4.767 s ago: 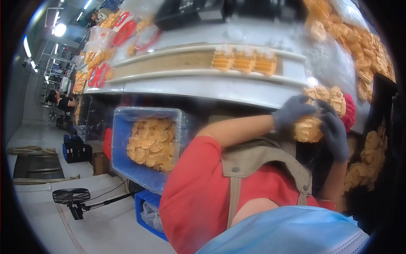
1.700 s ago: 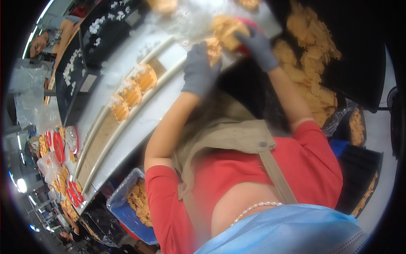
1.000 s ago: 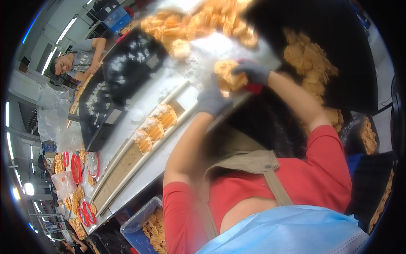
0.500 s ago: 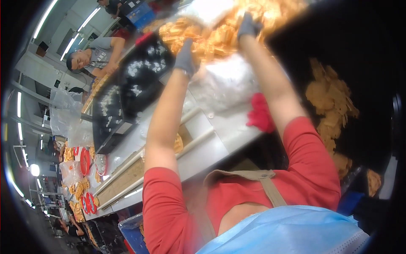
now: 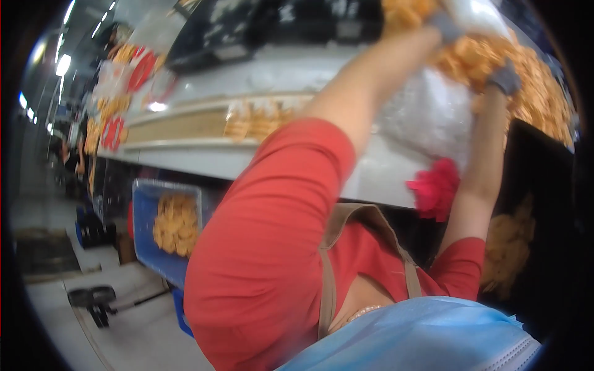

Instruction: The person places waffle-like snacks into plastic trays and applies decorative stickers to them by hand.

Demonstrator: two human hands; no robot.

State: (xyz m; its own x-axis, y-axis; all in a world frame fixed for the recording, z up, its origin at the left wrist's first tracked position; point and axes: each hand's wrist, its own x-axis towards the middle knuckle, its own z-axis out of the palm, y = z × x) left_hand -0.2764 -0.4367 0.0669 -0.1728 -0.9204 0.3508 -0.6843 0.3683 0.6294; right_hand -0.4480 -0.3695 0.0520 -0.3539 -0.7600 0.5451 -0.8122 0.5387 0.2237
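Both my arms reach far toward the upper right. My left hand (image 5: pixel 444 28), in a grey glove, is at a heap of flat orange pieces (image 5: pixel 541 99), beside a white, shiny plastic bag (image 5: pixel 475 15). My right hand (image 5: pixel 506 79), in a matching glove, rests against the same heap, nearer to me. Blur smears the fingers of both hands, so their grip does not show. The kind of the orange pieces is not clear. Between my forearms a clear plastic bag (image 5: pixel 427 114) lies on the white table (image 5: pixel 383 167).
A crumpled pinkish-red cloth or glove (image 5: pixel 435 188) hangs at the table's near edge. Left of my arm runs a long trough (image 5: pixel 176 123) with orange pieces standing in it. Black trays (image 5: pixel 272 28) stand behind. A blue bin (image 5: pixel 164 263) of orange pieces sits lower left.
My view has swung, so the table and heap now appear farther right. Both hands remain at the heap. The blue bin has come into fuller view; the co-worker at upper left is out of view.
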